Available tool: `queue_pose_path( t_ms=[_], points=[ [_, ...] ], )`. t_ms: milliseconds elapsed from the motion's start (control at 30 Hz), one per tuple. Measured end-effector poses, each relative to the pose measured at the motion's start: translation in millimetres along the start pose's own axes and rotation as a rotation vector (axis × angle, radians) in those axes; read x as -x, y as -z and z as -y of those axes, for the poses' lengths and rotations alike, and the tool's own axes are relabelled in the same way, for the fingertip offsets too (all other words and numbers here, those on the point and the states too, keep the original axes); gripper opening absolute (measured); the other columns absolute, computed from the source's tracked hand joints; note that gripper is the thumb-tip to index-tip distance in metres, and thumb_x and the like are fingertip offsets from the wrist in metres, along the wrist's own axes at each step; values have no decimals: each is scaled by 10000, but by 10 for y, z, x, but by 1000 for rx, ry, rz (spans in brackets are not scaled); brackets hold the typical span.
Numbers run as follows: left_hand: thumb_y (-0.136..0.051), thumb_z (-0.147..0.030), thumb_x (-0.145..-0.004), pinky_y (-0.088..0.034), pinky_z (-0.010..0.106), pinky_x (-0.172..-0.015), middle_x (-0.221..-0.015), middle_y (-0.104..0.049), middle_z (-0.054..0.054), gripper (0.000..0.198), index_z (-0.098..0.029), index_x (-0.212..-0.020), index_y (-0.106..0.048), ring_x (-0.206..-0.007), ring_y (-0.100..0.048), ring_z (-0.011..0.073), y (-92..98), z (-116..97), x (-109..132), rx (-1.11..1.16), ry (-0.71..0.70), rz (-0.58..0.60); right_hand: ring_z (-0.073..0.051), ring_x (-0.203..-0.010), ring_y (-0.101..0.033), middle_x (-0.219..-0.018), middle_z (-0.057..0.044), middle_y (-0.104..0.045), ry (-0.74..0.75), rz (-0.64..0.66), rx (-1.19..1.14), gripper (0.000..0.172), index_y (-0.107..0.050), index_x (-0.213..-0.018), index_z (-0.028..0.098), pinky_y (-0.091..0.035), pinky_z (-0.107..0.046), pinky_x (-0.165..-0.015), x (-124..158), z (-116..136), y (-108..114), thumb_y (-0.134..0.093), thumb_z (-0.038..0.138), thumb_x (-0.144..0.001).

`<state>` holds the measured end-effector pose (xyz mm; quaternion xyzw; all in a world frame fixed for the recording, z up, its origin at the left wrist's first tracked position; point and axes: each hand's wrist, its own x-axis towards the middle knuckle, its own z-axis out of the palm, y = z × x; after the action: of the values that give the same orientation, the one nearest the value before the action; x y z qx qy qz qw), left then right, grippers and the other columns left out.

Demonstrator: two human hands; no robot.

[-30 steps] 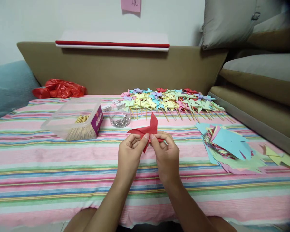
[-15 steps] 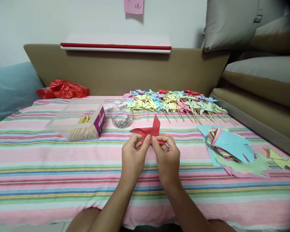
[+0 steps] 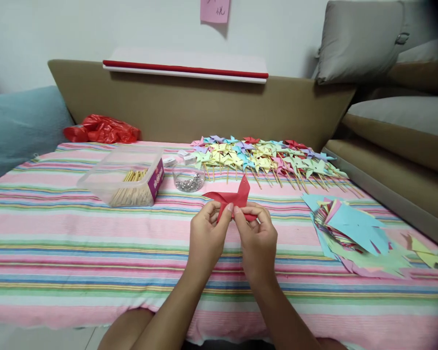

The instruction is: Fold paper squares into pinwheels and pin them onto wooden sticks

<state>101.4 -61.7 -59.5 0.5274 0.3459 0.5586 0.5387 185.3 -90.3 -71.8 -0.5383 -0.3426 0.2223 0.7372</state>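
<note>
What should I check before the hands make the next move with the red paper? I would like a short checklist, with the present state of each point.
1. Both hands hold the red paper: the left hand and the right hand pinch it near its middle. Ok.
2. The paper is lifted off the striped cloth and touches nothing else. Ok.
3. The paper's centre is visible: the fingertips cover it. Cannot tell.
4. The clear box is open, with wooden sticks inside. Ok.
5. The small glass jar stands upright just behind the paper. Ok.
6. The cut paper pile lies apart from the right hand. Ok.
</note>
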Motion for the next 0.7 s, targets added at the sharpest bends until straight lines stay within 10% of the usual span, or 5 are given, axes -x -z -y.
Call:
queue_pose_path(
  t_ms=[133,433,700],
  points=[
    [-749,-316,-841,-452,197,-632,-656,-588,-38,238,-169,-735,-594,-661,-585,103,27,-40,-20,134,83,-31,-267,-1193,-607,-1213,-113,-558,113,121,78,161,-707,-851,199,-602,-366,-866,-13,-33,67,-765,334,-786],
    [-798,-333,-777,-455,207,-625,-721,-668,9,252,-145,-734,-634,-658,-592,110,78,-78,-40,300,176,-19,-277,-1131,-643,-1371,-116,-541,418,349,357,111,-725,-887,238,-527,-527,-992,-162,-46,290,-747,338,-843],
    [-800,-429,-758,-521,277,-718,-749,-699,40,311,-150,-753,-661,-717,-649,160,62,-42,-33,350,183,-46,-290,-1233,-583,-1313,-112,-594,424,213,310,220,-668,-1065,260,-499,-491,-979,-114,-31,261,-700,357,-871]
  ],
)
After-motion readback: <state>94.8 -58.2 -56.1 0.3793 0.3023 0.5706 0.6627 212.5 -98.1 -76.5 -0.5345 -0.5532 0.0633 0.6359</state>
